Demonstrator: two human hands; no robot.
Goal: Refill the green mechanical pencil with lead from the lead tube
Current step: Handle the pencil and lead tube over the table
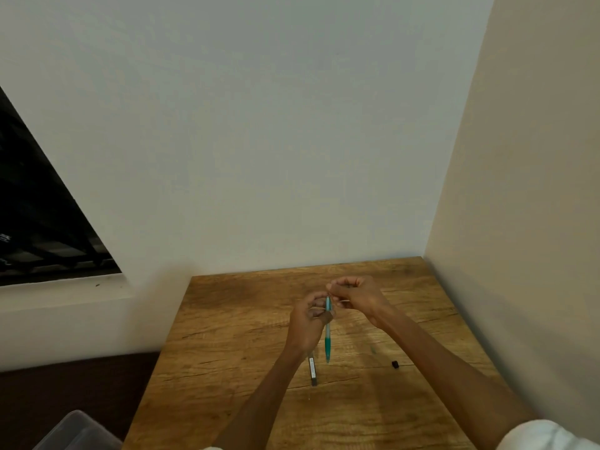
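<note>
My left hand (308, 319) grips the green mechanical pencil (328, 336) near its top end and holds it upright above the wooden table (227, 352), tip pointing down toward me. My right hand (355, 295) hovers just above the pencil's top with fingertips pinched together; whatever is between them is too thin to make out. The lead tube (312, 371), a slim grey stick, lies on the table just below my left wrist. A small black cap (395, 364) rests on the table to the right.
The table stands in a corner, with a white wall behind and a beige wall on the right. A dark window (39, 228) is at the left. A clear plastic bin (78, 430) sits on the floor at the lower left.
</note>
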